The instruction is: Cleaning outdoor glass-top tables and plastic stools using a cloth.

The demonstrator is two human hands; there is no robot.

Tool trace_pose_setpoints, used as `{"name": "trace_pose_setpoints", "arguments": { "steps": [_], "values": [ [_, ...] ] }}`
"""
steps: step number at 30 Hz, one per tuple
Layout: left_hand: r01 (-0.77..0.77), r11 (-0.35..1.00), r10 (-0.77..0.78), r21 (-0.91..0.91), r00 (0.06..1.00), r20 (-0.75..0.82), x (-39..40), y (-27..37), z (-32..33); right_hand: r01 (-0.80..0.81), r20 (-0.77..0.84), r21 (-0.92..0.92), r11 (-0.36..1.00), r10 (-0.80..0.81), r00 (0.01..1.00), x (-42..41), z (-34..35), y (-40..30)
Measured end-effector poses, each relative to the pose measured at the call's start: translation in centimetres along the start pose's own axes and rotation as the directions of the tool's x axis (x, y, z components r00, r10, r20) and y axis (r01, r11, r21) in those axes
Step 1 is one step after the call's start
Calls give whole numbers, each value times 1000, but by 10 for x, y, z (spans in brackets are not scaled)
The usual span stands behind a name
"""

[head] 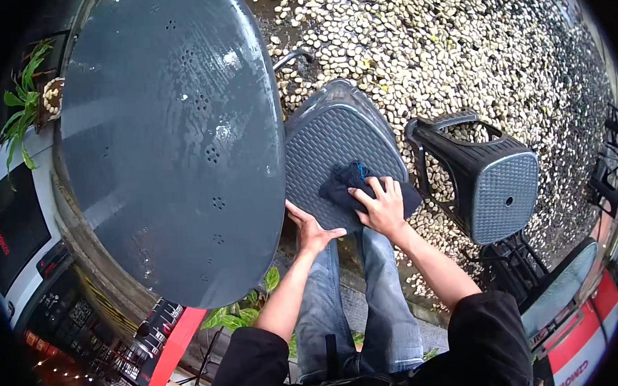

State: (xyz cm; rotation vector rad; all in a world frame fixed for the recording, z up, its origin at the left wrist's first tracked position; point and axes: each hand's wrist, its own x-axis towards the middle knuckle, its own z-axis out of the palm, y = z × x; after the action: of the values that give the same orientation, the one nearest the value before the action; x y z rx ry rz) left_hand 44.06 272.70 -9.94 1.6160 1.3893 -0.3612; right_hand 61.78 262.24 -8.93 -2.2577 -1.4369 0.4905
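A dark grey plastic stool with a woven-pattern seat stands in front of my legs. My right hand grips a dark cloth and presses it on the near right part of that seat. The cloth is bunched, with a bright blue thread on it. My left hand rests at the seat's near left edge, thumb and fingers spread, holding nothing. Close beside it on the left is a large grey tabletop, wet-looking and streaked, with small groups of holes.
Another dark stool lies tipped to the right on pale pebbles. A second round table and dark furniture stand at lower right. Green leafy plants grow near my legs; a potted plant is at far left.
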Motion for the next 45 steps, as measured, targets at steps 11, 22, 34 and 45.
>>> {"name": "trace_pose_setpoints", "arguments": {
  "steps": [11, 22, 34, 45],
  "values": [
    [-115, 993, 115, -1, 993, 13, 6, -11, -3, 106, -53, 103, 989, -101, 993, 102, 30, -56],
    [-162, 987, 162, -4, 986, -29, 7, -10, -9, -129, -128, 26, 991, 131, 983, 53, -15, 0],
    [-98, 987, 103, 126, 994, -33, 9, -1, -10, -643, -144, 464, 609, 768, 624, -7, -24, 36],
    [-205, 970, 194, 133, 977, 93, 38, -32, -19, -245, 485, 869, -429, 835, 259, -94, 32, -13]
  ]
}}
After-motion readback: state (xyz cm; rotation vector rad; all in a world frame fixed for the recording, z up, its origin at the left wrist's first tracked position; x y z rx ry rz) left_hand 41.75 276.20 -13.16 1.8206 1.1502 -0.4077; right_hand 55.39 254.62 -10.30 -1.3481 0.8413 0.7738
